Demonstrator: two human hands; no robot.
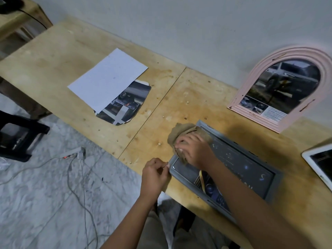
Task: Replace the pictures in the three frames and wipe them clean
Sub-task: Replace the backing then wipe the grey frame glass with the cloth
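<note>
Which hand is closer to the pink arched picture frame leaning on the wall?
Right. The right hand, holding a tan cloth on the grey rectangular frame, is below-left of the pink arched frame; the left hand pinches the grey frame's corner, farther away.

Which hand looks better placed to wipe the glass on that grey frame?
The right, most likely. The right hand holds the tan cloth down on the grey frame, so it can sweep along the glass. The left hand has no cloth and pinches the frame's corner, which steadies it.
</note>
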